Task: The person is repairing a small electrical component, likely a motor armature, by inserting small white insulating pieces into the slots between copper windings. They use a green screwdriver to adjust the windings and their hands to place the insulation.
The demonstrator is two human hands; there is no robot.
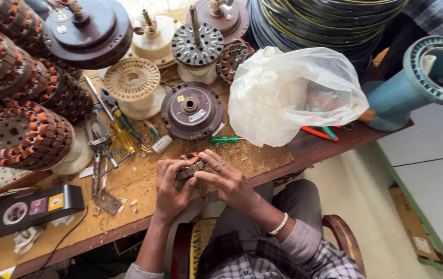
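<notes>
- Low centre of the frame, at the worktop (242,157) edge: left hand (171,188) and right hand (226,178) both closed around a small wound stator (189,168);
- It looks heavy and rigid, with delicate copper windings; best held by its outer rim.

Small round stator (189,168) w/ copper-orange windings, tilted, near workbench front edge, mostly hidden.

Both hands (201,181) grip a wound stator (189,168) at the workbench (128,181) edge.

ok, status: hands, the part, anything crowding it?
Left hand and right hand both grip the small stator at the bench edge. Brown motor housing and green screwdriver lie just beyond.
</notes>
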